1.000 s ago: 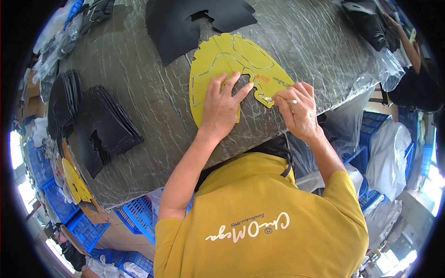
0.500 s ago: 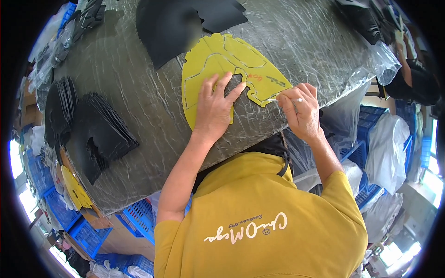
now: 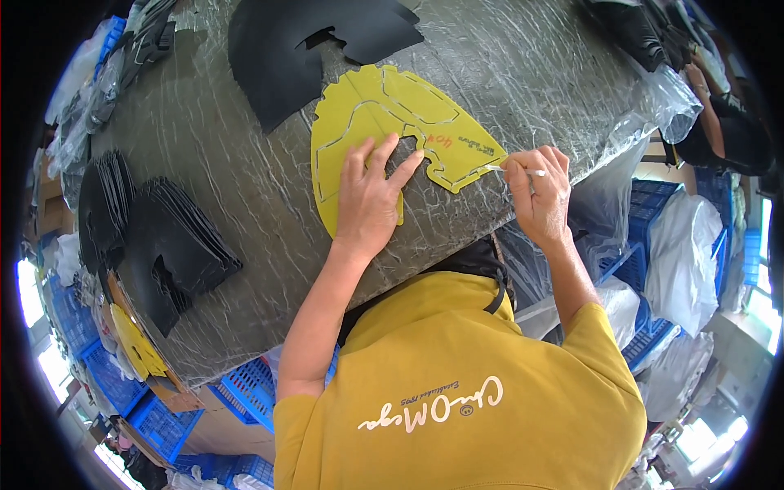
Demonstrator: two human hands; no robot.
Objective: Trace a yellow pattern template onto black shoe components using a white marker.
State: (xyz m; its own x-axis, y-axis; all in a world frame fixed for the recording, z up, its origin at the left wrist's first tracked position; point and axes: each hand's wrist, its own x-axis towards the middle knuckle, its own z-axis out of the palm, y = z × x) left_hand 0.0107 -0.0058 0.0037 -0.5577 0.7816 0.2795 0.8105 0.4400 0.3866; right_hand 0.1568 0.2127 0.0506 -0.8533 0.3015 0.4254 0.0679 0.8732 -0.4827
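Observation:
A yellow template (image 3: 343, 118) with narrow slots and a notched edge lies flat on the table. My left hand (image 3: 369, 196) presses on its near left part, fingers spread beside the dark cutout. In a pinch between thumb and fingers, my right hand (image 3: 541, 192) grips a thin white pen (image 3: 531, 172). The pen's tip meets the template near its right corner, at a slot close to the near edge. Whether a piece lies beneath the template I cannot tell.
Black cut pieces (image 3: 278, 65) lie just beyond the template. Stacks of black pieces (image 3: 184, 245) sit at the table's left. Plastic film covers the table (image 3: 269, 269). Blue crates (image 3: 645, 212) stand at the right, and a person's arm (image 3: 709, 114) shows at the far right.
The pen tip has moved right along the slot toward the template's right corner. My left hand stays spread on the template. The whole view has shifted slightly.

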